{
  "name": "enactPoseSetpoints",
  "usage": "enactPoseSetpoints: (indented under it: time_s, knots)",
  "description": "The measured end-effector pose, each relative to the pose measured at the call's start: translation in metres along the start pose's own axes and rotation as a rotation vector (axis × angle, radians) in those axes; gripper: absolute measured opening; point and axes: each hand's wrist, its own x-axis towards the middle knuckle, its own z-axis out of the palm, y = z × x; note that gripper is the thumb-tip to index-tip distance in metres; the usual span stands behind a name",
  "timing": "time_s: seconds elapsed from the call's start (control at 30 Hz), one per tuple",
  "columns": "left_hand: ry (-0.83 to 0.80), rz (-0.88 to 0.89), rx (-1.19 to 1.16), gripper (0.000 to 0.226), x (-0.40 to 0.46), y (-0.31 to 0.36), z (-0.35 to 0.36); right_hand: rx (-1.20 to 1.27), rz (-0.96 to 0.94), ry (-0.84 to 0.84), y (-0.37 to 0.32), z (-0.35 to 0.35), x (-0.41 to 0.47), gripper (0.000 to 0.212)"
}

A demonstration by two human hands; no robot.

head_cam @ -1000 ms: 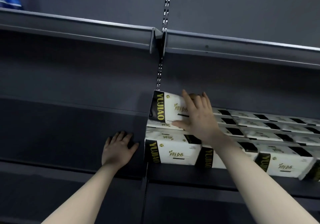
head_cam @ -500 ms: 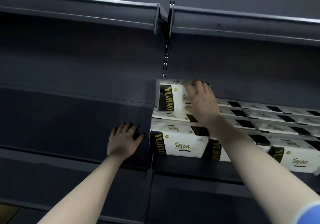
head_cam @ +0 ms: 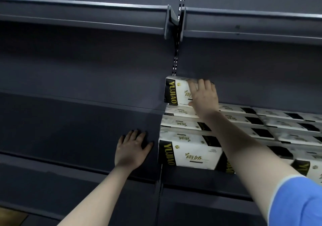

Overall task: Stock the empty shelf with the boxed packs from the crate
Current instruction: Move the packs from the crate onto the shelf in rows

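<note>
The left hand (head_cam: 132, 150) rests flat, fingers spread, on the bare shelf (head_cam: 69, 129); the right hand (head_cam: 203, 98), fingers laid straight, presses the upright pack (head_cam: 176, 91) atop the stacked packs (head_cam: 188, 153) at the shelf's back edge

Dark grey shelf (head_cam: 73, 129); white-black packs (head_cam: 190, 153) in rows on right section; left hand (head_cam: 131, 150) flat on left section.

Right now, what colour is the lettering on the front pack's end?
Yellow on black, on the front pack; head view.
</note>
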Motion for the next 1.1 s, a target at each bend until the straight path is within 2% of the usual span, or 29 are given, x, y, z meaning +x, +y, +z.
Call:
enactPoseSetpoints:
  time_s: [0.4, 0.53, 0.63, 0.87, 1.1]
  knots:
    - [0.002, 0.003, 0.021, 0.059, 0.001, -0.001, 0.001, -0.059, -0.005, -0.011, 0.004, 0.016, 0.012, 0.078]
    - [-0.015, -0.005, 0.02, 0.07, 0.001, 0.0, 0.001, -0.028, -0.023, -0.013, 0.006, 0.017, 0.012, 0.084]
    - [-0.008, 0.002, 0.028, 0.062, 0.002, 0.0, 0.0, -0.044, -0.039, -0.048, 0.011, 0.015, 0.01, 0.09]
    - [-0.01, 0.008, 0.013, 0.059, -0.001, 0.001, 0.0, -0.061, -0.028, -0.103, 0.026, 0.011, 0.009, 0.085]
    - [0.007, 0.009, -0.006, 0.057, -0.001, 0.002, -0.001, -0.139, -0.055, -0.076, 0.027, 0.024, 0.005, 0.108]
